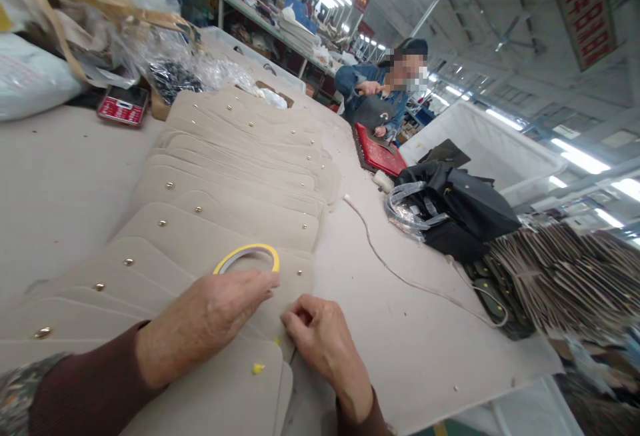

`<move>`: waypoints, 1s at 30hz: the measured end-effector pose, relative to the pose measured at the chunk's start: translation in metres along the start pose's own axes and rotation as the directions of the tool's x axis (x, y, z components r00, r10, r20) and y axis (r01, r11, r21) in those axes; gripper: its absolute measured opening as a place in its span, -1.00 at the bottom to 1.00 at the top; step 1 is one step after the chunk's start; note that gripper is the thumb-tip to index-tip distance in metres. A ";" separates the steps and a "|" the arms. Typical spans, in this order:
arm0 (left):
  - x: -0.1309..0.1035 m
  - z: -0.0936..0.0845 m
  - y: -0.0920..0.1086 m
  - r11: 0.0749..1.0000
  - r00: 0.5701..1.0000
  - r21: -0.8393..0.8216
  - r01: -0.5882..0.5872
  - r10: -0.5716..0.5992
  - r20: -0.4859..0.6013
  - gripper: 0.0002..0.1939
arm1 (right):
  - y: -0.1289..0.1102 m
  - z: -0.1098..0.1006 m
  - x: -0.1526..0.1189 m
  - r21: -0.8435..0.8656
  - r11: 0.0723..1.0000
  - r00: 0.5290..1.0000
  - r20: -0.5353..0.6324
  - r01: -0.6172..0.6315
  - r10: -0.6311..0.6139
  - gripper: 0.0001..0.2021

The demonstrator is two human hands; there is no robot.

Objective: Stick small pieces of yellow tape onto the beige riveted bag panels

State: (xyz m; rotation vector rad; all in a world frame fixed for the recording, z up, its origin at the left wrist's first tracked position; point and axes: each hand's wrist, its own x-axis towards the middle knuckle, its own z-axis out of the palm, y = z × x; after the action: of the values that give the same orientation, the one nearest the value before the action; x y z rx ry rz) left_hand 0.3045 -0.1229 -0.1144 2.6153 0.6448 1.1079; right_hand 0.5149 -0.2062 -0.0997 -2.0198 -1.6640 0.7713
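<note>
My left hand [215,316] is closed around the lower side of a thin roll of yellow tape [275,257], whose upper rim shows above the fingers. Just right of it, my right hand [323,336] has thumb and forefinger pinched together at the edge of a beige panel; whatever lies between the fingertips is hidden. Beneath both hands, several beige panels [235,219] with rounded corners and small metal studs overlap in a long fanned row. On the nearest panel [235,389] sits a small yellow piece [257,369], apparently tape.
Along the right lie a pale cord [370,239], a black bag [455,209] and a stack of dark panels [565,276]. A person [373,89] works across the table beside a red board [377,153]. Plastic bags [35,79] and a red calculator-like device [123,107] are at far left.
</note>
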 end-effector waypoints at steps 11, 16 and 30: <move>-0.005 0.006 0.007 0.995 1.000 0.094 -0.018 0.016 0.024 -0.63 | -0.015 0.014 0.002 -0.010 0.758 0.682 -0.428 0.652 -0.592 -0.81; -0.002 0.003 0.010 0.998 0.999 0.056 -0.039 0.038 0.024 -0.74 | -0.013 0.024 0.005 -0.214 0.707 0.555 -0.484 0.675 -0.676 -0.80; 0.015 0.008 0.022 0.996 0.999 0.081 -0.048 0.048 0.008 -0.68 | -0.015 0.020 0.012 0.752 0.659 0.949 -0.201 -0.009 0.243 -0.77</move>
State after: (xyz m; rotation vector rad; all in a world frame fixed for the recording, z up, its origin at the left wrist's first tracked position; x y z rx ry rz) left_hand 0.3261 -0.1350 -0.1024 2.7148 0.6417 1.1092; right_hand 0.4922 -0.1918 -0.1074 -1.5408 -0.8159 0.9532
